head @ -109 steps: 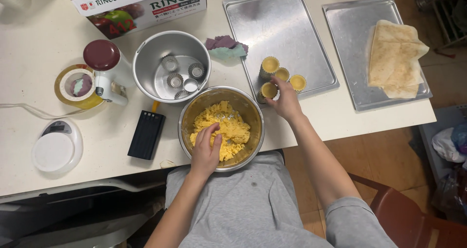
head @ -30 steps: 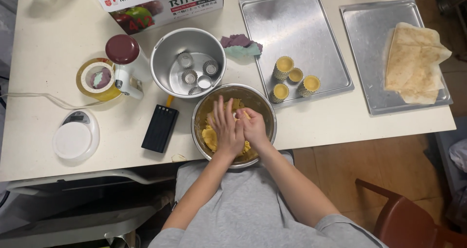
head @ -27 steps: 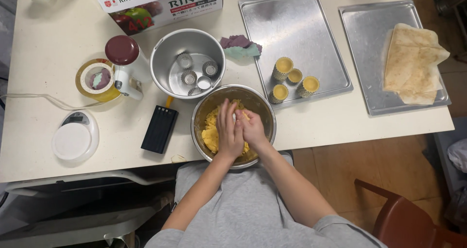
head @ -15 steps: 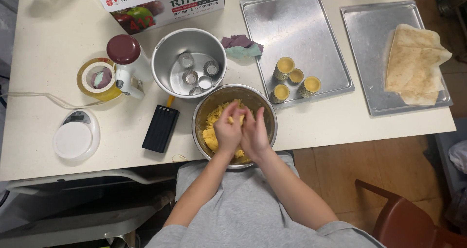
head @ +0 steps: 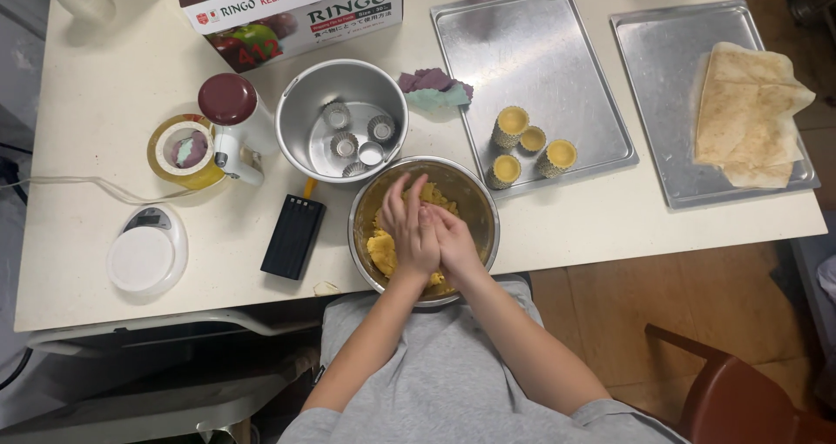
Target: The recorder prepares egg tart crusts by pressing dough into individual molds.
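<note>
1. Over the metal mixing bowl [head: 481, 202] at the table's near edge: left hand [head: 409, 231] and right hand [head: 453, 244] pressed side by side, touching, fingers pointing away from the body.
2. Between and under the palms: yellow dough [head: 383, 251], lying in the bowl, showing mostly to the left of the left hand and a little past the fingertips.
3. Grip: both hands cupped loosely on the dough, fingers stretched rather than clenched; cannot tell whether a lump is actually clasped between them.
4. Just beyond the fingertips: round metal pan [head: 300, 122] holding small empty fluted moulds [head: 337, 116].
5. Beyond and to the right of the right hand: baking tray [head: 540, 52] with four dough-lined tart moulds [head: 511, 126] clustered at its near edge.
6. Farther right, well apart: second tray [head: 662, 78] carrying folded parchment paper [head: 749, 113].
7. Left of the left hand, beside the bowl: black rectangular block [head: 294, 235]; farther left, white kitchen scale [head: 146, 251].
8. Beyond the scale: roll of tape [head: 185, 152] touching a white jug with a dark red lid [head: 231, 117].
</note>
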